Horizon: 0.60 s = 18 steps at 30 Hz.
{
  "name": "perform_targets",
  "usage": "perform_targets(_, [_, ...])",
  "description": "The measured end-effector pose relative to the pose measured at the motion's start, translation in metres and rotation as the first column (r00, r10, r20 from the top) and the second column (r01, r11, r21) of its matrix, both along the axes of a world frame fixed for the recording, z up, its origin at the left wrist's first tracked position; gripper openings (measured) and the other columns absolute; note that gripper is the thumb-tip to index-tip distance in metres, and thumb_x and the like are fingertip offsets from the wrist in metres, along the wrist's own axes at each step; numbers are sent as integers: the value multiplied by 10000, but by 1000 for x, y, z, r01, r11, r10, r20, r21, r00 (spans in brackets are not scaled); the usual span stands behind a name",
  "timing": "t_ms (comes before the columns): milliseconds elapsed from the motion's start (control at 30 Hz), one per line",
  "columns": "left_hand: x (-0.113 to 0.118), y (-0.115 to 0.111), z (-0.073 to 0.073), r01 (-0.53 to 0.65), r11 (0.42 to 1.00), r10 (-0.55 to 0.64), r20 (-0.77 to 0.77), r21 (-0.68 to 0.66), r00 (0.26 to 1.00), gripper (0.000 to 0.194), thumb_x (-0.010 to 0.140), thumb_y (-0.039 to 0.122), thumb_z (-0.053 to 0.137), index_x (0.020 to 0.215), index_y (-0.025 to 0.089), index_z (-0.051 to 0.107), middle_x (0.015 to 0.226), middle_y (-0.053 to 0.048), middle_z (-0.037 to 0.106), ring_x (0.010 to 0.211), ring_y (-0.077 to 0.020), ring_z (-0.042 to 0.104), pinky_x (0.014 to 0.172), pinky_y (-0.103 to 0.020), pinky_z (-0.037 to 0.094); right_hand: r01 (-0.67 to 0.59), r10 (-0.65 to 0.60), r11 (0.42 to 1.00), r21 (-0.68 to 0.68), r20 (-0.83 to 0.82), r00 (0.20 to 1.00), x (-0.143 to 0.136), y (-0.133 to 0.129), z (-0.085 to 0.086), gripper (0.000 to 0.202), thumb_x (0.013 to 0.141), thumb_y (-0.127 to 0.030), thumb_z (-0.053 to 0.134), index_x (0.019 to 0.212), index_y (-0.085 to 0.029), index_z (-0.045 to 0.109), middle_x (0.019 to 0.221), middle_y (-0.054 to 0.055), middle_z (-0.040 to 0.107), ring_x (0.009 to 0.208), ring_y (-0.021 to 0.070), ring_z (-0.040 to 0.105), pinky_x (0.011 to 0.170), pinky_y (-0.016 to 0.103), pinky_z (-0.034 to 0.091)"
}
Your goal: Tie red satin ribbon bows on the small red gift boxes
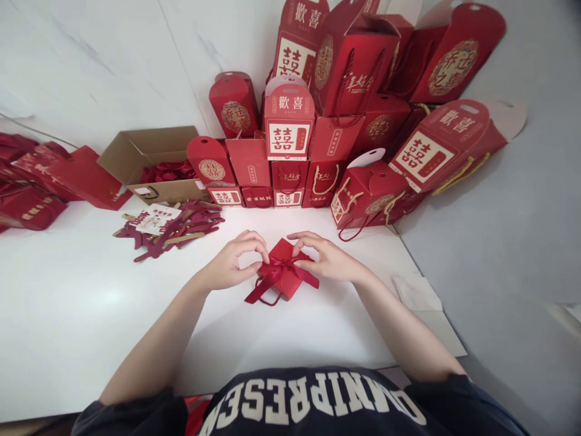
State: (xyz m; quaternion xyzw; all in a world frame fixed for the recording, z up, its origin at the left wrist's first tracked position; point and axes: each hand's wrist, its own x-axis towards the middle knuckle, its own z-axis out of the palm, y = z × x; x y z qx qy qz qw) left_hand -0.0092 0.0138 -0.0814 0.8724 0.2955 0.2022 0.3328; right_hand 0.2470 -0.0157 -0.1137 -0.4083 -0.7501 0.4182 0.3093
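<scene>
A small red box (287, 283) with a dark red ribbon bow (284, 264) on top sits on the white table, and a red cord handle lies at its near side. My left hand (236, 261) pinches the left loop of the bow between thumb and fingers. On the other side, my right hand (324, 257) has its thumb and index finger curled on the right loop. The two ribbon tails hang free toward the near left and the right.
Stacked red gift boxes (290, 139) stand along the back and right. At the left, an open cardboard box (149, 145) holds red ribbon. In front of it lies a pile of red ribbons and tags (181, 233). More red bags (91, 178) are at the far left.
</scene>
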Motion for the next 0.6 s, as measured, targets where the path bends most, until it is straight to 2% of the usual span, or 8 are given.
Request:
perform_targets(67, [-1, 1, -1, -18, 999, 19, -23, 30, 1000, 83, 818, 172, 585, 898, 183, 605, 930, -48, 577, 951, -181, 522, 880, -319, 430, -26, 26, 1000, 7, -7, 1000, -1, 2, 1, 71, 793, -217, 654, 846, -214, 606, 1328, 79, 531, 1278, 211, 460, 1090, 404, 319])
perform_targets(267, [2, 3, -5, -30, 999, 33, -119, 31, 992, 183, 804, 298, 638, 949, 194, 595, 933, -41, 571, 917, -178, 518, 829, -297, 434, -77, 77, 997, -25, 30, 997, -1, 7, 1, 90, 768, -231, 681, 777, -212, 593, 1318, 84, 529, 1287, 232, 446, 1083, 433, 318])
perform_targets(467, [7, 8, -2, 12, 1000, -16, -171, -27, 985, 145, 798, 336, 640, 795, 194, 608, 873, -25, 566, 896, -181, 515, 820, -296, 421, -94, 97, 995, -41, 80, 992, 2, 7, 4, 55, 773, -250, 682, 769, -221, 636, 1347, 81, 506, 1345, 245, 379, 1090, 454, 303])
perform_targets(600, [10, 15, -4, 75, 991, -90, -144, -108, 985, 180, 779, 365, 654, 738, 190, 642, 853, -27, 538, 874, -175, 520, 820, -291, 428, -151, 153, 985, -81, 22, 988, 2, 9, 4, 99, 829, -314, 633, 811, -227, 678, 1405, 66, 467, 1365, 247, 361, 1102, 442, 288])
